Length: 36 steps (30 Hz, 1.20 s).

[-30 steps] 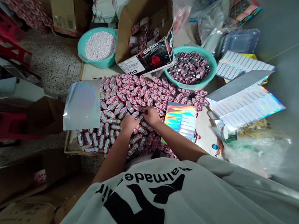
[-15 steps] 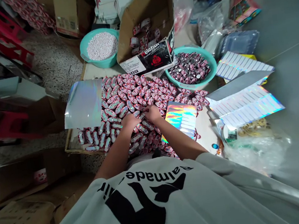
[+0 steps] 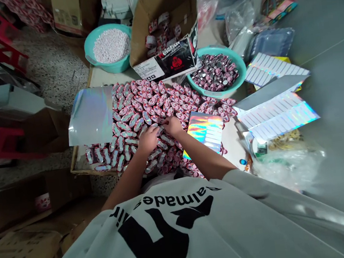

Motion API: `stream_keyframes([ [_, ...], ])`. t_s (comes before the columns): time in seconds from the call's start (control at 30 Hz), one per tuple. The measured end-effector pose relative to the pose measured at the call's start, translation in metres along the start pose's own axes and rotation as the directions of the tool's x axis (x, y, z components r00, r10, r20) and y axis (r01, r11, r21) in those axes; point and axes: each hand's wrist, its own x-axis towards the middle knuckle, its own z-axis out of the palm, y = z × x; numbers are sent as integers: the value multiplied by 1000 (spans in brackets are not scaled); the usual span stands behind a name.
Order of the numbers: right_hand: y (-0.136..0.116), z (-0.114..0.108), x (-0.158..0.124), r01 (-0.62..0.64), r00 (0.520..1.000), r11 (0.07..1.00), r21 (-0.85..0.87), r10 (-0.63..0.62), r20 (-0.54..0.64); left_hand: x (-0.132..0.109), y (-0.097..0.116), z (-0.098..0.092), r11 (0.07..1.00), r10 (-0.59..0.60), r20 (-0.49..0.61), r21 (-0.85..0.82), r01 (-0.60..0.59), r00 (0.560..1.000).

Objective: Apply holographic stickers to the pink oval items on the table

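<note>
Several small pink and silver round tins (image 3: 144, 107) lie packed in rows on a low board (image 3: 83, 170). My left hand (image 3: 148, 139) and my right hand (image 3: 173, 125) rest close together on the tins in the middle of the spread. Both have their fingers curled in a pinch at one tin between them; what exactly they grip is too small to name. A holographic sticker sheet (image 3: 205, 131) lies just right of my right hand.
A teal basin of white pellets (image 3: 109, 47) and a teal basin of tins (image 3: 215, 72) flank an open cardboard box (image 3: 164, 34) at the back. More holographic sheets (image 3: 277, 110) lie right, a shiny sheet (image 3: 91, 115) left. Red stools, cartons and plastic bags surround.
Both hands have shifted slightly further over the tins while staying together; the view has tilted a little, moving everything up in the picture.
</note>
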Motion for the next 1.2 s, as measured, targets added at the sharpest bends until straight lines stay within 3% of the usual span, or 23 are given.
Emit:
stream_keyframes([
  [0.07, 1, 0, 1, -3, 1000, 1000, 0, 3, -1, -1, 0, 8, 993, 107, 36, 41, -109, 994],
  [0.13, 3, 0, 1, -17, 1000, 1000, -3, 17, -3, -4, 2, 17, 988, 141, 42, 56, -143, 989],
  [0.27, 6, 1, 5, -29, 1000, 999, 18, 29, 0, -17, 5, 28, 995, 99, -9, 22, -98, 995],
  [0.43, 1, 6, 4, -20, 1000, 998, 57, 21, -16, -42, -1, 23, 997, 71, -22, 12, -71, 997],
  [0.5, 3, -1, -5, 15, 997, 996, 87, -9, -73, -59, -5, 18, 995, 99, -12, 6, -99, 995],
  [0.57, 16, -18, -23, 53, 979, 991, 125, -27, -201, -80, -10, 15, 992, 121, -13, -17, -122, 993],
  [0.63, 38, -42, -50, 27, 918, 991, 134, 29, -396, -104, -17, 14, 994, 101, -20, -50, -101, 995],
  [0.67, 51, -56, -65, -40, 859, 992, 122, 96, -503, -116, -22, 15, 994, 81, -21, -65, -82, 997],
  [0.73, 76, -79, -96, -264, 692, 956, 125, 278, -666, -135, -31, 18, 996, 41, -6, -82, -42, 999],
  [0.77, 87, -86, -109, -398, 611, 903, 162, 392, -688, -143, -35, 20, 996, 29, 5, -85, -28, 1000],
  [0.83, 101, -91, -130, -627, 476, 735, 258, 623, -621, -152, -42, 21, 997, 18, 26, -76, -16, 999],
  [0.9, 105, -83, -143, -754, 401, 581, 307, 777, -485, -155, -44, 19, 999, 21, 41, -48, -19, 999],
  [0.93, 104, -77, -146, -778, 394, 547, 309, 808, -438, -155, -44, 17, 999, 15, 47, -29, -14, 999],
  [1.0, 101, -66, -152, -774, 421, 562, 292, 801, -425, -155, -41, 10, 1000, -9, 54, 8, 9, 999],
  [1.1, 96, -60, -155, -710, 475, 659, 248, 708, -523, -156, -35, -1, 999, -34, 29, 36, 33, 999],
  [1.2, 83, -73, -156, -627, 521, 751, 208, 602, -605, -157, -31, -8, 1000, -5, -56, 15, 6, 998],
])
